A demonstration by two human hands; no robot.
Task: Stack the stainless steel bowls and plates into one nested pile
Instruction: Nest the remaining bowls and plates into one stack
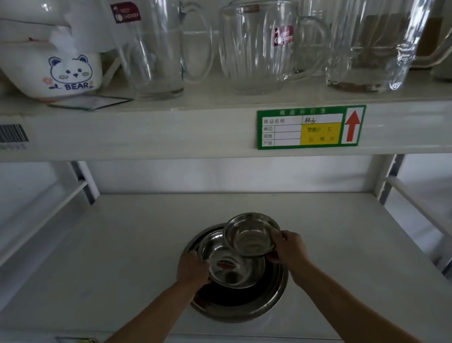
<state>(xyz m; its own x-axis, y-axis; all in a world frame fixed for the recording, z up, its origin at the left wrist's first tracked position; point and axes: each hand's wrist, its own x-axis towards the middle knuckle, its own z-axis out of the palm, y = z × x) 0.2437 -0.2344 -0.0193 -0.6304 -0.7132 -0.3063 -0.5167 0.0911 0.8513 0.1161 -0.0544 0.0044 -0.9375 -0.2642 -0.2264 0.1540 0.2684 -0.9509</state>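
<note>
Right hand [288,245] fingers gripped small round steel bowl [251,235], tilted above mid-sized steel bowl [232,270] clasped by left hand [193,271], inside wide steel basin [244,304] on white shelf [103,272].

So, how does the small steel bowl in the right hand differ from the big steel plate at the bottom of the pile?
The small bowl is much narrower than the big plate. The small bowl is held tilted in the right hand, above the pile; the big plate lies flat on the shelf. The small bowl is deep and empty; the big plate is shallow and carries other dishes. Both are round, shiny steel.
</note>
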